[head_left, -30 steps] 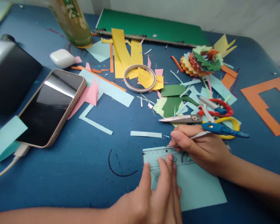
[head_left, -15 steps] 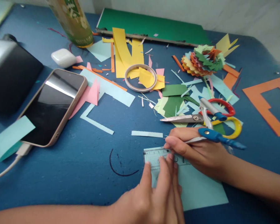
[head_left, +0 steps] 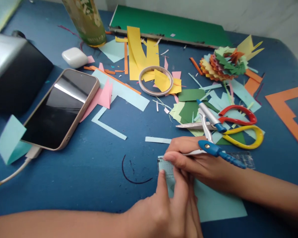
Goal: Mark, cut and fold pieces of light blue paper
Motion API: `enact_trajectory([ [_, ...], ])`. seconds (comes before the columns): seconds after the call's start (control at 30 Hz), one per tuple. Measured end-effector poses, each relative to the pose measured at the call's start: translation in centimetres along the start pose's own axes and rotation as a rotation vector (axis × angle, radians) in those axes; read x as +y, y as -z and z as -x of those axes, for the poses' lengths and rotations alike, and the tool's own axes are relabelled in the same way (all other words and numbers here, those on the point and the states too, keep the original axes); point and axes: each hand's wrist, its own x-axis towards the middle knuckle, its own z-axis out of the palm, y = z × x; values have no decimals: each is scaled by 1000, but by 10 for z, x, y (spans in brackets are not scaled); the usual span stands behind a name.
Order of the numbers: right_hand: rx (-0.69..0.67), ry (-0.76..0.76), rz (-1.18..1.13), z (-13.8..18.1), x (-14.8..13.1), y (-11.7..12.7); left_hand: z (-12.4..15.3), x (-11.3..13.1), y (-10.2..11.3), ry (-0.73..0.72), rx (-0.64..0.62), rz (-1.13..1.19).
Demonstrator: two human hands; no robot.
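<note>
My left hand (head_left: 169, 208) lies with fingers stretched flat on a clear ruler (head_left: 241, 158), pressing it onto a light blue paper sheet (head_left: 218, 205) at the table's near edge. Just beyond it, my right hand (head_left: 201, 162) is closed round a blue compass (head_left: 213, 150) that carries a pen. The compass's lower leg lies along the ruler's far edge, and its tip is hidden under my fingers near the ruler's left end. The two hands touch over the ruler.
Red and yellow scissors (head_left: 240, 129) lie just behind my right hand among paper scraps. Farther back are a tape ring (head_left: 156, 81), a folded paper ornament (head_left: 225, 64) and a green board (head_left: 169, 26). A charging phone (head_left: 61, 107), an earbud case (head_left: 74, 57) and a bottle (head_left: 85, 19) sit at the left.
My right hand has slid left along the ruler's far edge with the compass. My left hand has kept pressing the ruler down.
</note>
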Motion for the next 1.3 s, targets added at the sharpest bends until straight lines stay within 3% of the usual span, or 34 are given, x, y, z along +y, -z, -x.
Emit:
enact_trajectory([
  [0.47, 16, -1, 5, 3, 3, -3, -4, -1, 7, 26, -13, 57],
  [0.63, 48, -29, 79, 8, 7, 1, -8, 0, 15, 123, -140, 85],
  [0.77, 81, -6, 148, 14, 12, 5, -9, 0, 17, 74, -123, 74],
  [0.87, 90, -21, 163, 20, 15, 8, -10, 1, 17, 126, -165, 97],
  [1.17, 154, -36, 103, 29, 21, 14, -8, -1, 14, 100, -88, 66],
  [1.3, 143, -40, 135, 29, 21, 15, -10, 2, 15, 157, -126, 85],
])
